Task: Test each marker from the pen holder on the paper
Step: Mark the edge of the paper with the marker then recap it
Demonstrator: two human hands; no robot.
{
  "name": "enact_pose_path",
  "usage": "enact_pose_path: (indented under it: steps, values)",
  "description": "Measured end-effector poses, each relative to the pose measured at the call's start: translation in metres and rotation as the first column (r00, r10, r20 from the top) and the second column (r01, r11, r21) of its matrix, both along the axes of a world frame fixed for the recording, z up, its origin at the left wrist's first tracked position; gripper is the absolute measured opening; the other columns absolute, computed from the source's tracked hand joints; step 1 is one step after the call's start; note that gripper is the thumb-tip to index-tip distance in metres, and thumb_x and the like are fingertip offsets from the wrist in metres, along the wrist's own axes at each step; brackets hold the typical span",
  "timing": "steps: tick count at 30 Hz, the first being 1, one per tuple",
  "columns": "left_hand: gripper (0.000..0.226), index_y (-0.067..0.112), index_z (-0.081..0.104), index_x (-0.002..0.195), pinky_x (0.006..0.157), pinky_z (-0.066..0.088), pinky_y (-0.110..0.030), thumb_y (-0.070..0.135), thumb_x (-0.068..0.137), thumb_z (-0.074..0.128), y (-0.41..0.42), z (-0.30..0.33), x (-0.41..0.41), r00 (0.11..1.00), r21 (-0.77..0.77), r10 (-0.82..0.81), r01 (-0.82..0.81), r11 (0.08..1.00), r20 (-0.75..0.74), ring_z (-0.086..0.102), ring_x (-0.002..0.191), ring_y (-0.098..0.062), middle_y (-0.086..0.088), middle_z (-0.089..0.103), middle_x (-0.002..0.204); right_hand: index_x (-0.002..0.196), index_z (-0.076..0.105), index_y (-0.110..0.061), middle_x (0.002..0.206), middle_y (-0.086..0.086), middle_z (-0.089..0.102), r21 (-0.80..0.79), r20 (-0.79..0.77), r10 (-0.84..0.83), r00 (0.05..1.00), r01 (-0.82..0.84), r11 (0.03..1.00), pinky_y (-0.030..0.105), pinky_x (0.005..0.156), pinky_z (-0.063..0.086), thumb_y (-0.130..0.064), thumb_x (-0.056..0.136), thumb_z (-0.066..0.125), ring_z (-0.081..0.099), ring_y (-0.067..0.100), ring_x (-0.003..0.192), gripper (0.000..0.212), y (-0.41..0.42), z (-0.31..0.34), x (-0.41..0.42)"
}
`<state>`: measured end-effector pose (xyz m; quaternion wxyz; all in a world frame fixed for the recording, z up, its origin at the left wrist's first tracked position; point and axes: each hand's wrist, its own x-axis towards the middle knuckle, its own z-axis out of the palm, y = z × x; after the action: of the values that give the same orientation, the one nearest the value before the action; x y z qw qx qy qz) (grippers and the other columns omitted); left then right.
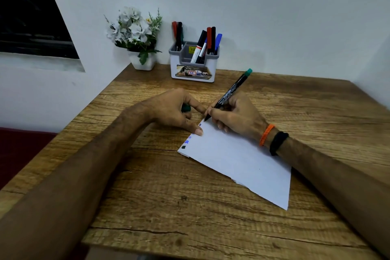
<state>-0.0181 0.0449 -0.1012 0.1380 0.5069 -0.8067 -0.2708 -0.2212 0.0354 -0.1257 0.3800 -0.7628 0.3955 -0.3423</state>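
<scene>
A white sheet of paper (242,160) lies slanted on the wooden table (190,207), with small blue and dark green marks along its left edge. My right hand (236,116) grips a black marker with a green end (232,91), its tip touching the paper's far corner. My left hand (175,112) holds the green cap (186,108) in its curled fingers, while its thumb presses the paper's left edge. The white and grey pen holder (193,69) stands at the back against the wall, holding several red, black and blue markers (207,42).
A white pot of artificial flowers (137,38) stands left of the pen holder in the corner. Walls close the table's back and left side. A dark red seat (21,150) lies beyond the table's left edge.
</scene>
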Motion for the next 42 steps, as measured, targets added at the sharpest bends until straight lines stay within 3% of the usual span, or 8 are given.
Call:
enact_pose_path:
  steps: [6,10,14,20,30,35,38,42]
  values:
    - [0.055,0.036,0.068,0.116,0.06,0.038,-0.023,0.045,0.064,0.084,0.0,0.0,0.0,1.0,0.007,-0.012,0.012,1.0,-0.002,0.041,0.046,-0.001,0.016,0.047,0.047,0.07,0.071,-0.003,0.053,-0.001,0.064,-0.106,-0.071,0.004,0.997,-0.012,0.994,0.019,0.043,0.041,-0.016,0.092,0.066,0.053,0.008,0.04,0.025,-0.002,0.001,0.0]
    - [0.055,0.033,0.065,0.119,0.059,0.035,-0.021,0.039,0.068,0.083,0.003,0.004,-0.003,0.999,-0.009,-0.005,0.005,1.0,0.041,0.048,0.05,0.01,0.031,0.052,0.048,0.073,0.071,-0.006,0.053,-0.003,0.063,-0.135,-0.098,0.02,0.995,-0.033,0.99,0.017,0.042,0.039,-0.017,0.094,0.065,0.052,0.004,0.039,0.025,-0.004,-0.003,-0.001]
    - [0.059,0.036,0.065,0.119,0.06,0.035,-0.02,0.045,0.063,0.083,0.001,0.001,-0.001,1.0,0.005,0.008,-0.008,1.0,0.023,0.046,0.046,0.004,0.021,0.052,0.048,0.077,0.073,-0.009,0.054,-0.004,0.063,-0.153,-0.1,0.016,0.995,-0.031,0.988,0.016,0.043,0.039,-0.017,0.094,0.065,0.053,0.003,0.04,0.02,-0.006,-0.005,-0.001]
    - [0.059,0.027,0.063,0.125,0.058,0.032,-0.022,0.035,0.07,0.082,0.007,0.007,-0.006,0.998,0.006,-0.001,0.001,1.0,0.06,0.048,0.049,0.015,0.039,0.05,0.047,0.08,0.075,-0.008,0.056,-0.01,0.062,-0.221,-0.12,-0.01,0.993,-0.017,0.975,0.018,0.045,0.039,-0.017,0.091,0.067,0.051,0.002,0.044,0.017,-0.009,-0.007,-0.002]
    - [0.061,0.035,0.064,0.12,0.059,0.035,-0.022,0.045,0.062,0.082,0.003,0.003,-0.003,1.0,0.028,0.005,-0.006,1.0,0.019,0.043,0.044,0.002,0.019,0.05,0.045,0.075,0.075,-0.011,0.059,-0.007,0.063,-0.258,-0.133,-0.045,0.99,0.009,0.966,0.019,0.045,0.038,-0.019,0.089,0.068,0.049,0.003,0.047,0.018,-0.008,-0.009,0.0]
    - [0.057,0.029,0.062,0.124,0.059,0.032,-0.021,0.033,0.071,0.082,0.008,0.008,-0.007,0.999,-0.002,-0.005,0.005,1.0,0.051,0.048,0.047,0.011,0.045,0.053,0.074,0.076,0.075,-0.01,0.055,-0.011,0.057,-0.267,-0.134,-0.055,0.989,0.018,0.964,0.015,0.043,0.032,-0.019,0.09,0.068,0.045,0.003,0.043,0.018,-0.007,-0.008,0.0]
    - [0.056,0.041,0.062,0.118,0.057,0.036,-0.021,0.042,0.066,0.083,0.007,0.006,-0.005,0.999,-0.006,0.009,-0.009,1.0,0.039,0.046,0.049,0.002,0.013,0.064,0.057,0.075,0.075,-0.011,0.053,-0.014,0.055,-0.268,-0.126,-0.044,0.991,0.008,0.963,0.014,0.042,0.031,-0.018,0.09,0.068,0.044,0.003,0.041,0.018,-0.005,-0.008,0.0]
    - [0.056,0.032,0.062,0.122,0.057,0.033,-0.02,0.032,0.07,0.082,0.009,0.008,-0.007,0.999,0.015,0.018,-0.018,1.0,0.034,0.049,0.047,0.011,0.032,0.053,0.047,0.077,0.076,-0.01,0.055,-0.013,0.057,-0.269,-0.134,-0.054,0.99,0.016,0.963,0.015,0.043,0.032,-0.019,0.09,0.068,0.046,0.002,0.043,0.017,-0.006,-0.008,0.0]
